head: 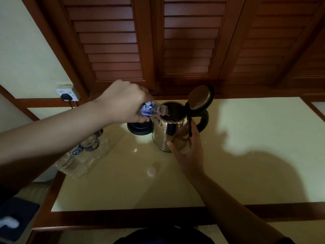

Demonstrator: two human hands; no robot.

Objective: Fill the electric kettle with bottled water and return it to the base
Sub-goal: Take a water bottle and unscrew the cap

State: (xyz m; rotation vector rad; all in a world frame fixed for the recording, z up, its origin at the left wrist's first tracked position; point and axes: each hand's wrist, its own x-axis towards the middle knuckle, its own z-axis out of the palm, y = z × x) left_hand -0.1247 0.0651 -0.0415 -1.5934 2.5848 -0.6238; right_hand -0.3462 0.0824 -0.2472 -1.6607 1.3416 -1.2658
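Right hand [189, 148] is bracing the shiny steel electric kettle [171, 131] with relaxed fingers while left hand [123, 103] is gripping the tipped clear plastic water bottle [152, 110]; keep neck over the opening.

We see little of the water bottle [149, 110]: the left hand [123, 103] covers most of its body, and its label print is too small to read. The black base [139, 128] lies half behind that hand and the kettle [168, 134], whose dim interior gives no view of a water level. The right hand [189, 148] hides part of the kettle's near side. Spare bottles [79, 159] at the counter's left end are partly blocked by the left forearm. Both arms run off the frame's edges.
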